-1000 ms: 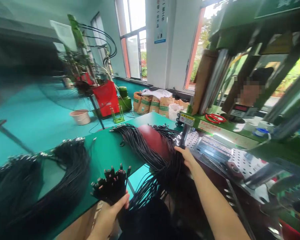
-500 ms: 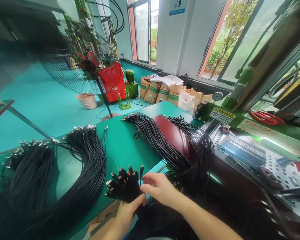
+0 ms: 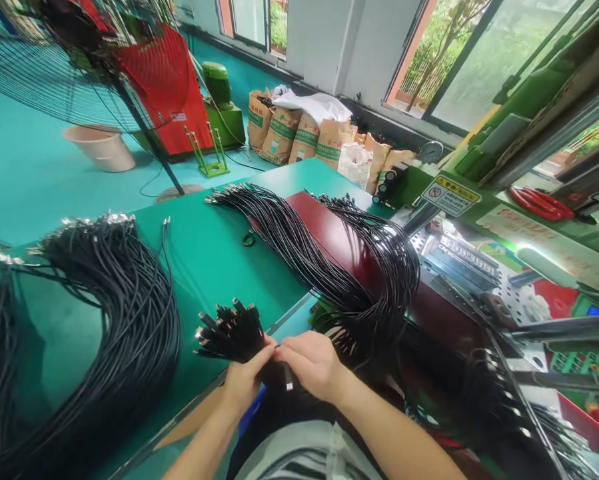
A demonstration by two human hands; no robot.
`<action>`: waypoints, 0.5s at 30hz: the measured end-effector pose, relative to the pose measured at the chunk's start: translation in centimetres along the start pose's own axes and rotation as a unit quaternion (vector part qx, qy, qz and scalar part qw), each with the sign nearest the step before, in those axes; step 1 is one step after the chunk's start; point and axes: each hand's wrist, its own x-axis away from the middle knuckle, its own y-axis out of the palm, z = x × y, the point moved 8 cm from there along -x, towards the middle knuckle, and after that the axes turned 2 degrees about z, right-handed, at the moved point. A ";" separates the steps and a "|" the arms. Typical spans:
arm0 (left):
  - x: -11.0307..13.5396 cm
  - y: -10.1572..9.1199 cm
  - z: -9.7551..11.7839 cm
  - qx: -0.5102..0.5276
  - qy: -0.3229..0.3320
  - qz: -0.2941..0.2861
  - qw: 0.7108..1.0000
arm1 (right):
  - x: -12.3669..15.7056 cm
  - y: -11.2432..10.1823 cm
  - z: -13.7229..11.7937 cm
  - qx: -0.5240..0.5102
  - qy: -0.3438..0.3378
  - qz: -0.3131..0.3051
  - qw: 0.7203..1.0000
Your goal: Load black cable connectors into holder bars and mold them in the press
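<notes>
My left hand (image 3: 245, 375) is closed around a bundle of black cables (image 3: 233, 333), whose connector ends fan out above my fingers. Right beside it, my right hand (image 3: 313, 363) pinches a single cable (image 3: 285, 375), and a connector with a pale metal tip points down below the fingertips. Both hands' fingertips nearly touch. To the left, large bunches of black cables (image 3: 144, 293) curve over the green table (image 3: 199, 267). Another long bunch of cables (image 3: 299, 247) lies across a dark red board (image 3: 324, 223) in front of me.
A green machine (image 3: 452, 193) with a warning label, gauge and metal fixtures stands on the right. A fan (image 3: 134, 120), a pink bucket (image 3: 104, 148) and paper sacks (image 3: 284, 130) stand beyond the table. A small black ring (image 3: 249, 239) lies on the green surface.
My right hand has brought the single cable's connector from upright beside the bundle to pointing down, close against my left hand. The view has tilted downward and shifted.
</notes>
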 end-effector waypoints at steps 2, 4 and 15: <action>0.0 0.1 0.0 0.003 0.002 -0.011 1.000 | 0.0 0.3 0.1 -0.009 0.000 0.009 1.000; 0.3 0.3 0.0 -0.009 0.011 -0.020 1.000 | -0.2 0.4 0.1 -0.041 0.005 0.033 0.999; 3.2 -2.8 0.7 -0.198 0.065 0.030 0.978 | -0.6 1.4 0.1 -0.288 0.136 0.068 0.945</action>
